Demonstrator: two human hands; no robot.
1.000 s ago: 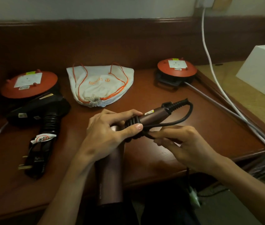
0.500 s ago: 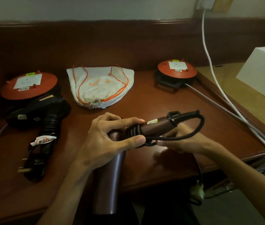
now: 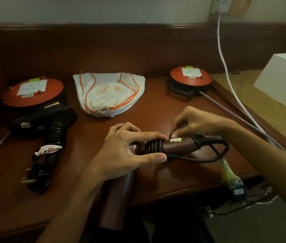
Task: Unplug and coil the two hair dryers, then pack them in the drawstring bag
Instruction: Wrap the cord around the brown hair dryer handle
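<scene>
You are winding the cord [image 3: 198, 157] round the handle of the brown dryer [image 3: 177, 146], held over the near edge of the desk [image 3: 156, 109]. Your left hand [image 3: 130, 151] grips the wrapped turns; your right hand [image 3: 191, 125] pinches the cord above the handle. Next, feed the slack loop round, minding its dangling plug [image 3: 233, 183]. Dryer 2, the black dryer [image 3: 47, 123], lies coiled at left. The drawstring bag [image 3: 108, 92] sits cinched shut behind, so it needs opening.

brown dryer [image 3: 177, 146] cord half-coiled, bag [image 3: 108, 92] shut
</scene>
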